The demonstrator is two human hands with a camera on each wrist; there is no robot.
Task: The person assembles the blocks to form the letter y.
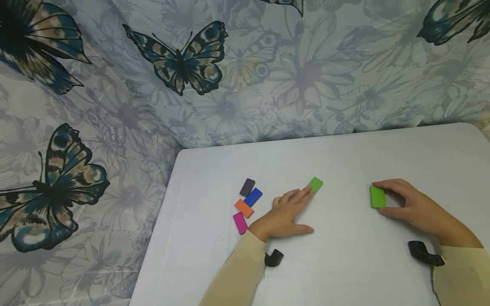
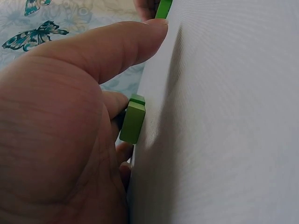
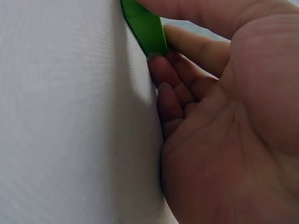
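No words, letters, labels, brand names, numbers or signs can be read in the head view, nor in the left wrist view or the right wrist view.

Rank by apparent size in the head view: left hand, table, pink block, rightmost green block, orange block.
1. Table
2. Left hand
3. Rightmost green block
Orange block and pink block look alike; unranked, both smallest.

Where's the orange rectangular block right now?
In the head view, the orange rectangular block lies left of the left hand, between the blue rectangular block and magenta rectangular block.
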